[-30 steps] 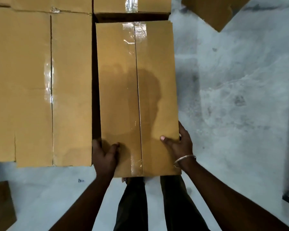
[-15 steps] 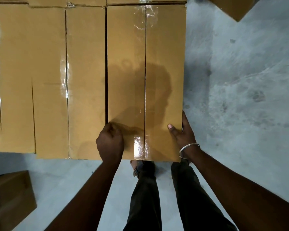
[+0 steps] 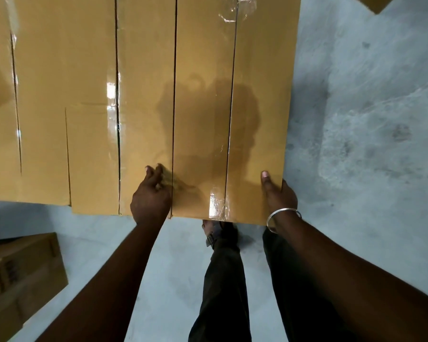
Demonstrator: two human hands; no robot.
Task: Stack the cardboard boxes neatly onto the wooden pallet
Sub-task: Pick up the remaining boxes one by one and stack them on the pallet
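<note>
1. The rightmost cardboard box (image 3: 230,107) is a long, smooth tan rectangle with glossy clear tape along its centre seam, lying flush against the neighbouring boxes (image 3: 84,107) in one flat row.
2. The right hand (image 3: 278,196) clamps the box's near right corner, thumb on top and fingers down the side (a metal bangle (image 3: 283,218) circles the wrist).
3. The left hand (image 3: 150,196) rests loosely on top at the seam between the boxes, fingers relaxed and slightly spread, gripping nothing.
4. Below lies a rough, mottled grey concrete floor (image 3: 368,119); another brown box (image 3: 20,280) sits at lower left.
</note>
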